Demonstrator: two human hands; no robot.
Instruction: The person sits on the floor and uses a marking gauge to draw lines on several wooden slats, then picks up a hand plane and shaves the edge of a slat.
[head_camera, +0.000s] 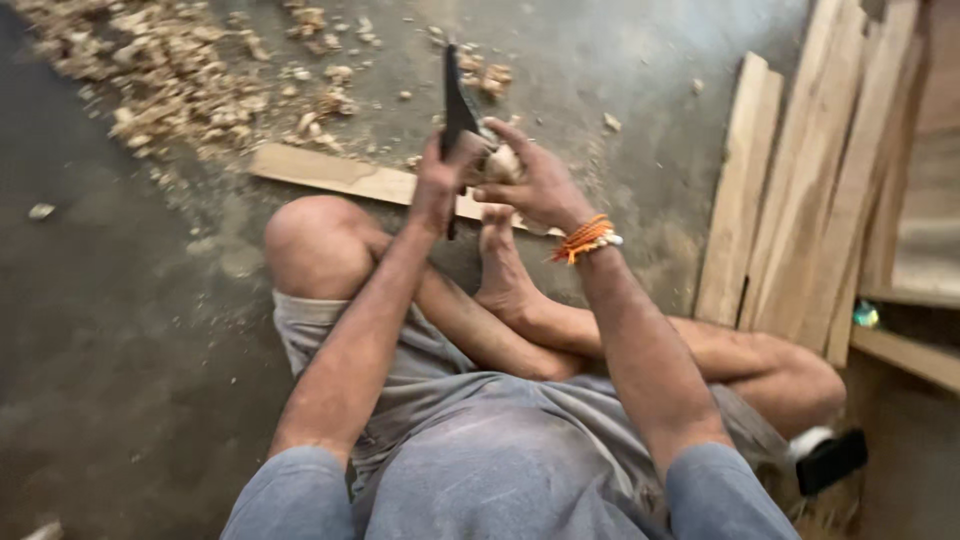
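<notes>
Both hands meet over the plank: the left hand (437, 185) grips a dark blade (458, 100), its long axis pointing away from the wrist, while the right hand (535, 185) closes around a pale wood piece (503, 163) just beside it.

No packages, labels, signs or screens can be made out in the head view. One small green-and-yellow object (866, 315) sits at the right edge, on a wooden shelf (905, 352) just behind the leaning wooden planks (800, 200); it is too small and blurred to tell whether it is a packet. A black flat oblong object (832, 460) lies low at the right beside the person's knee, and whether it carries a screen cannot be told.
</notes>
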